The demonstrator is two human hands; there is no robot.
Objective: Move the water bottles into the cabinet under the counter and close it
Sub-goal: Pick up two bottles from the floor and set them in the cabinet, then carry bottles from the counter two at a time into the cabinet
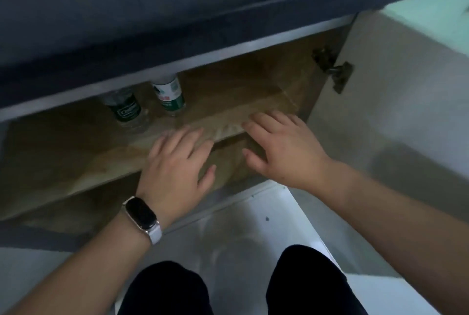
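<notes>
While the cabinet under the dark counter stands open, two water bottles sit upright on its wooden shelf, towards the back and left of the middle. The dark-green-label bottle is on the left; the white-and-green-label bottle is just beside it on the right and a little further in, its cap hidden behind the cabinet's top rail.

Both hands are stretched towards the front edge of the shelf, palms down, holding nothing. The left hand has its fingers straight and lightly spread over the shelf edge, near the bottles but apart from them. The right hand is spread in the same way, further right, with its thumb pointing in towards the left hand. The fingertips are blurred, so they may be touching the wood, but I cannot tell.

A smartwatch with a pale strap is on the left wrist. The pale cabinet door is swung wide to the right on its metal hinge. Below, two knees in black trousers are over a white floor.
</notes>
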